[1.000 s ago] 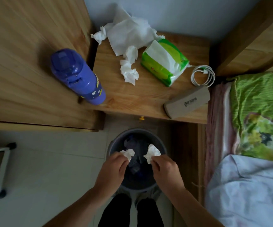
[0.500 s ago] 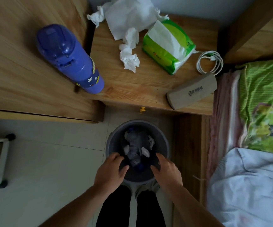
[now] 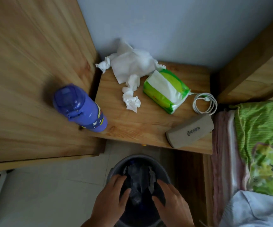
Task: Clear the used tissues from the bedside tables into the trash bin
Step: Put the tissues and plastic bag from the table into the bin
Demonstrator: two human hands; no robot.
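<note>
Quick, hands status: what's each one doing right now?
Left hand: open, empty, over the trash bin.
Right hand: open, empty, over the bin too.

Both hands (image 3: 142, 203) hover over trash bin (image 3: 116, 167) (tissues (image 3: 130, 69) remain on table (image 3: 148, 128))

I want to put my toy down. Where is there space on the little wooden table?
Bare wood shows along the front edge, between the purple bottle and the grey case. The back is crowded with crumpled tissues, the green tissue pack and the white cable.
</note>
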